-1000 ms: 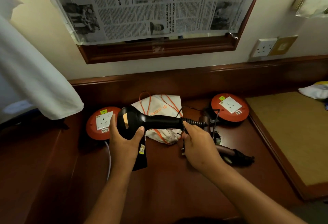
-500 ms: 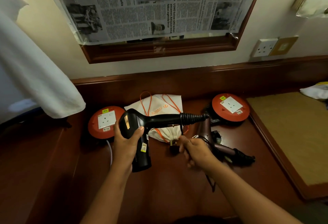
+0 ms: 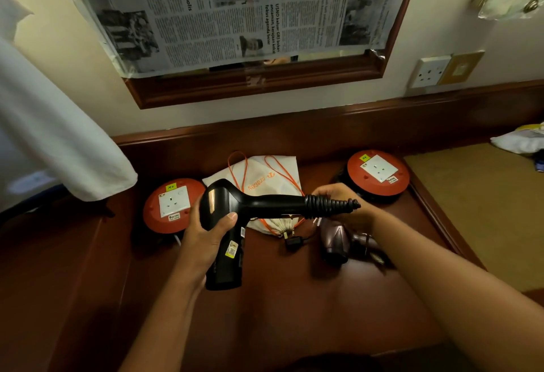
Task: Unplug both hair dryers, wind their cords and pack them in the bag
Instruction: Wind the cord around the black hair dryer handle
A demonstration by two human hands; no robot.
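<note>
Gripped in the left hand [image 3: 206, 239] by its body, the black hair dryer [image 3: 232, 224] is held above the desk [image 3: 294, 312]; its handle end is pinched by the right hand [image 3: 341, 204].
Right fingertips are hidden behind the ribbed cord guard [image 3: 332, 204]; the cord's run cannot be traced, though a plug [image 3: 291, 240] lies below the white drawstring bag [image 3: 265, 186]; a second, purple dryer [image 3: 338, 242] is partly covered by the right forearm.

Dim warm indoor light, deep shadows at lower left, wide-angle bending at edges, soft focus
</note>
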